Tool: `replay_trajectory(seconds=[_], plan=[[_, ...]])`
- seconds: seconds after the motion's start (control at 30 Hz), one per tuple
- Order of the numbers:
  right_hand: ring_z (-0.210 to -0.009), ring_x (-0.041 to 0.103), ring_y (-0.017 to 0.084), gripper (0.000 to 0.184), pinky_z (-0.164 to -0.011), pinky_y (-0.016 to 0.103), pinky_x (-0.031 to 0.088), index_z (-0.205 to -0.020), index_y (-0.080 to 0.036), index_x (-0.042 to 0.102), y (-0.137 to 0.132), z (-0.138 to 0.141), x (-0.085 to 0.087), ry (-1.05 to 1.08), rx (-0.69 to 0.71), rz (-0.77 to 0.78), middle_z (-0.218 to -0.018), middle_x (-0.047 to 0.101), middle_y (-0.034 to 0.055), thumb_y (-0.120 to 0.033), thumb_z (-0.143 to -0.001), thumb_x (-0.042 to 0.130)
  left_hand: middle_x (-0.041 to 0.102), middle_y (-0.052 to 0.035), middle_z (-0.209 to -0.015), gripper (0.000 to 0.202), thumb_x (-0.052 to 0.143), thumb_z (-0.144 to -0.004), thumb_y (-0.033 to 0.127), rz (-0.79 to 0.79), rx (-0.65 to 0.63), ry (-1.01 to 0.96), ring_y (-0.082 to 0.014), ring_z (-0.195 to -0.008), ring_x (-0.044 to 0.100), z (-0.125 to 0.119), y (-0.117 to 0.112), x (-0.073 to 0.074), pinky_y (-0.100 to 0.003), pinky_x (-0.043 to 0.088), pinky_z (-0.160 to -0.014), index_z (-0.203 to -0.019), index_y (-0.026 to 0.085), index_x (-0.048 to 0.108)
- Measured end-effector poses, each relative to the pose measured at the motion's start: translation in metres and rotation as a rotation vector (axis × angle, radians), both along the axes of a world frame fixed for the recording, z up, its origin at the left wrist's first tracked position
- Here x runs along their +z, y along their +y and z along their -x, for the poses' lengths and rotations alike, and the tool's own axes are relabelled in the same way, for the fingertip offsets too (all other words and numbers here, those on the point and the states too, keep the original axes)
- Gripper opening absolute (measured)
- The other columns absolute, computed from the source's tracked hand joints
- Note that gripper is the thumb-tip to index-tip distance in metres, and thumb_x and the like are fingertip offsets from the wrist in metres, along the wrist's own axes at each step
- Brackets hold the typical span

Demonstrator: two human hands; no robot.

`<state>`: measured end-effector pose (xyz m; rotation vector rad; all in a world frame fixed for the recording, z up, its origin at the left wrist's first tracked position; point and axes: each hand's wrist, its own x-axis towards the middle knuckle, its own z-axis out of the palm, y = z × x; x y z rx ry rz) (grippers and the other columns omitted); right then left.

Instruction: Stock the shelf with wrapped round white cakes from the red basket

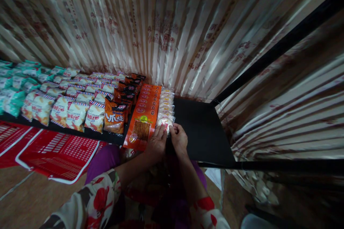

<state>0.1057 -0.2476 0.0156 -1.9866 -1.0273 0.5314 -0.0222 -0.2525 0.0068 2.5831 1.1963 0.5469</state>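
At the front of a row of small clear-wrapped white packets [166, 103], both of my hands are on the nearest wrapped packet [164, 121]. My left hand [156, 142] has its fingers closed at the packet's left and lower side. On the other side, my right hand [179, 138] pinches the right edge between thumb and fingers. Beside my left hand lies a long orange snack bag [146, 114] with a picture of brown sticks. The fingers partly cover the packet's lower part. The row rests on a black shelf [205, 128].
Orange-and-black snack bags [115, 116], white snack bags [76, 115] and teal bags [13, 101] stand in rows to the left. Red baskets [60, 152] sit below the shelf's front edge. A pleated printed curtain [166, 25] hangs behind, with a black post [274, 46] on the right.
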Motion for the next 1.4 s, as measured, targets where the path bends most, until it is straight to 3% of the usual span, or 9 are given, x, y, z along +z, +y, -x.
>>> replay_trajectory(seconds=[0.43,0.7,0.93,1.2,1.4], plan=[[-0.07,0.059,0.015,0.04,-0.072,0.027,0.047,-0.101,-0.015,0.062,-0.003,-0.001,-0.007,0.021,0.015,-0.042,-0.086,0.066,0.0066,-0.042,-0.075,0.049,0.037,-0.0193,-0.141,0.047,0.035,-0.084,0.011,-0.014,-0.008,-0.013,-0.028,-0.136,0.025,-0.001,0.001,-0.01,-0.047,0.029,-0.109,-0.131,0.005,0.041],[-0.08,0.059,0.017,0.044,-0.078,0.031,0.047,-0.103,-0.012,0.061,-0.014,0.001,-0.007,0.008,-0.046,-0.108,-0.096,0.063,0.0116,-0.043,-0.074,0.05,0.032,-0.0214,-0.143,0.05,0.039,-0.082,0.011,0.053,-0.04,-0.019,-0.0289,-0.137,0.021,0.0,-0.004,0.008,-0.046,0.027,-0.11,-0.131,0.003,0.04],[-0.078,0.058,0.018,0.042,-0.076,0.031,0.047,-0.103,-0.013,0.06,-0.034,0.014,-0.007,0.012,-0.056,-0.138,-0.094,0.061,0.011,-0.042,-0.076,0.047,0.04,-0.0175,-0.14,0.044,0.037,-0.086,0.016,0.044,-0.046,0.015,-0.0277,-0.132,0.031,0.0,-0.022,0.004,-0.044,0.032,-0.107,-0.128,0.007,0.044],[-0.091,0.056,0.02,0.035,-0.086,0.034,0.043,-0.098,-0.015,0.061,-0.062,0.035,-0.013,-0.043,-0.029,-0.181,-0.099,0.062,0.0113,-0.037,-0.082,0.039,0.052,-0.0192,-0.127,0.04,0.03,-0.091,0.021,-0.046,-0.08,-0.111,-0.0264,-0.123,0.043,0.01,-0.052,-0.005,-0.045,0.038,-0.103,-0.123,0.006,0.047],[-0.088,0.058,0.018,0.032,-0.083,0.032,0.045,-0.094,-0.016,0.061,-0.084,0.051,-0.021,-0.019,-0.018,-0.265,-0.094,0.063,0.0097,-0.032,-0.083,0.036,0.055,-0.0177,-0.122,0.04,0.038,-0.088,0.02,-0.046,-0.136,-0.232,-0.0244,-0.116,0.047,0.024,-0.073,-0.006,-0.041,0.04,-0.101,-0.124,0.005,0.046]])
